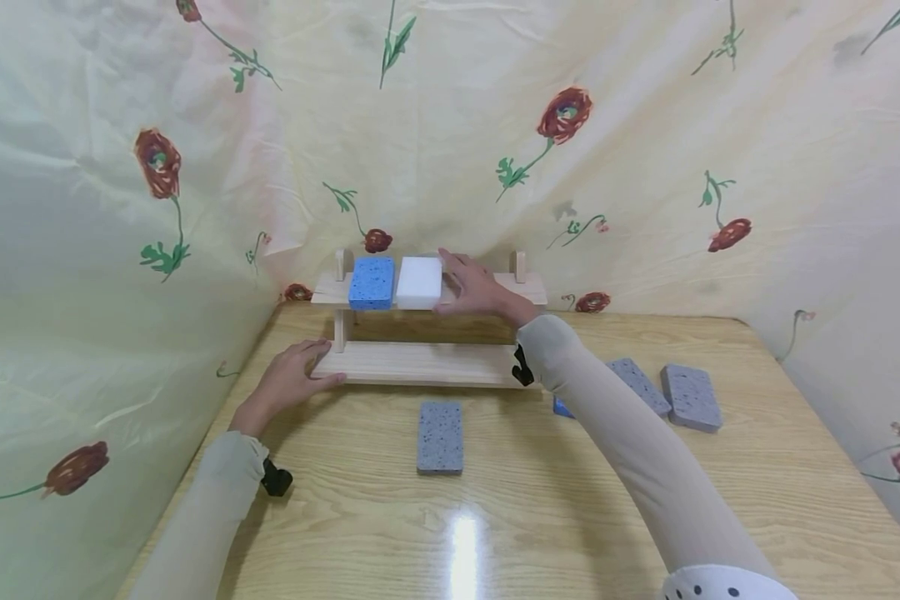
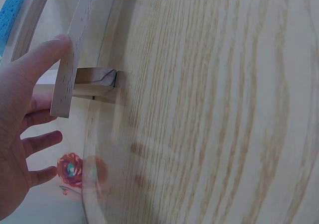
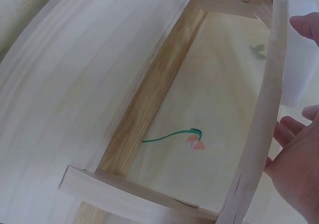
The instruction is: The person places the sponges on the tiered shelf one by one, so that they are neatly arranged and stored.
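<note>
On the upper board of a small two-tier wooden shelf (image 1: 420,354) sit a speckled blue sponge (image 1: 372,283) and, to its right, a smooth white sponge (image 1: 419,282). My right hand (image 1: 477,286) holds the white sponge at its right end, thumb by the front corner and index finger by the back one. The right wrist view has the thumb (image 3: 307,25) in front of the white face. My left hand (image 1: 288,372) grips the left end of the lower board, thumb on its front edge; other fingers (image 2: 42,143) reach past the board end.
A grey sponge (image 1: 440,437) lies on the wooden table (image 1: 360,517) before the shelf. Two more grey sponges, one leaning (image 1: 640,386) and one flat (image 1: 692,397), lie right. A blue piece (image 1: 562,407) shows partly behind my right sleeve. Flowered cloth (image 1: 450,150) hangs close behind.
</note>
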### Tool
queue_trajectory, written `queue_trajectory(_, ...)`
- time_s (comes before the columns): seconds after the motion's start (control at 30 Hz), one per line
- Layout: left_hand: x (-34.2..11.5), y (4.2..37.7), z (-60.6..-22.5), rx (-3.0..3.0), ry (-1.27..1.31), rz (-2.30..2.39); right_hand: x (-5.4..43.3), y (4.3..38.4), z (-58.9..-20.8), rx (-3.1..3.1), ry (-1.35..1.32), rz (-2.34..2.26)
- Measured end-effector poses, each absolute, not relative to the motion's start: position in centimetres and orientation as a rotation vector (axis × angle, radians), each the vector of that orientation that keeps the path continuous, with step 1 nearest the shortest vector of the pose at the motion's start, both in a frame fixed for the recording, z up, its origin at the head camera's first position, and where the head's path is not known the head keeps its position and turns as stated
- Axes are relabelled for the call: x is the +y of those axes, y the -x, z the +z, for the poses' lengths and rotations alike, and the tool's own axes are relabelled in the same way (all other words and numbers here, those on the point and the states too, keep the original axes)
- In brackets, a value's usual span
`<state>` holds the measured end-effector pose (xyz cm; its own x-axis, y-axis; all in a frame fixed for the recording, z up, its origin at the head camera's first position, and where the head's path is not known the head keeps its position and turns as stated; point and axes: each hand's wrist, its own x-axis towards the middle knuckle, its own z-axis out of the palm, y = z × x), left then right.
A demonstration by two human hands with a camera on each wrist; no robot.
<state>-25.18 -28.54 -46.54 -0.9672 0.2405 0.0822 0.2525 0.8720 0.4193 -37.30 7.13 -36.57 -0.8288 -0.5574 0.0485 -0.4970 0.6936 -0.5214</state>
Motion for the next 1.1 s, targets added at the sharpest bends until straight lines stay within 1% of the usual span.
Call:
queue_trajectory(0.83,-28.4,25.2,-46.4,-3.018,0.412,-0.645,8.6,35.4,-37.5,2.861,0.93,-0.754)
queue_trajectory(1.1,-28.4,25.1,-46.4,-3.011,0.409,-0.661,9.1,34.2,-38.0,2.86,0.967,-0.804)
